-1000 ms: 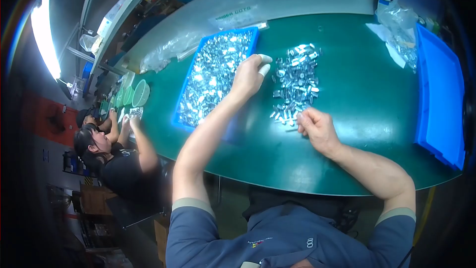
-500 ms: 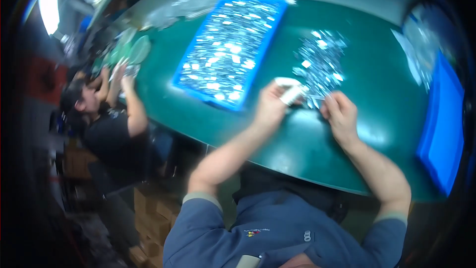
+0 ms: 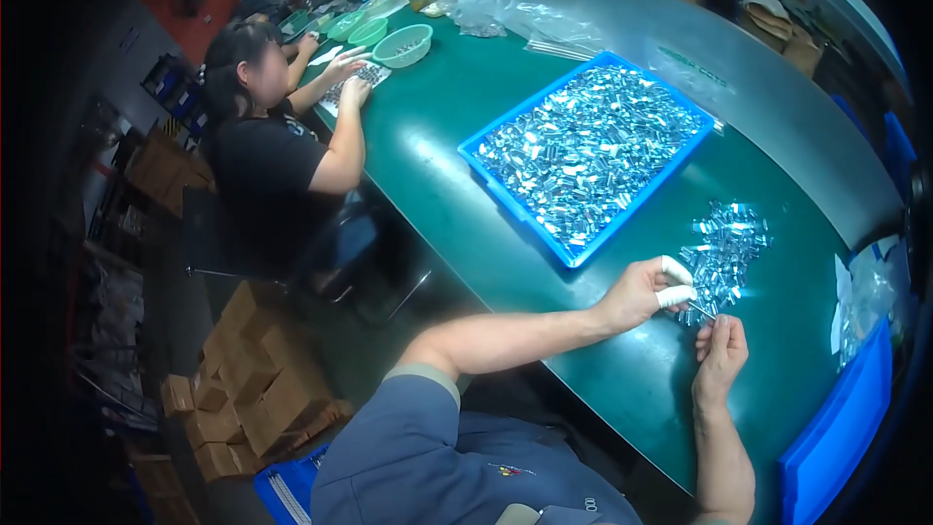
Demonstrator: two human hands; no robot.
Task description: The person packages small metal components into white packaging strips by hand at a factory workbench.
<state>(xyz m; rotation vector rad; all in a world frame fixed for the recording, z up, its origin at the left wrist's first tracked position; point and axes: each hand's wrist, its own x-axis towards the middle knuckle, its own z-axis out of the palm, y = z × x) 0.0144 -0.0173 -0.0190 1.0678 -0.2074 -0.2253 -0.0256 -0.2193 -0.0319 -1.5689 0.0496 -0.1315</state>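
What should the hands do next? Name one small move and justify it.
Probably ease the thin metal rod clear of the loose pile of small metal parts: the right hand seems to pinch one end, the other points toward the left hand with its white finger covers, and the pile lies right beside both.

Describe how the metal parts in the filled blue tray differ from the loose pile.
The tray parts sit inside the blue tray; the loose pile lies on the green table. The tray parts cover a larger area than the loose pile. Both show small, silvery pieces.
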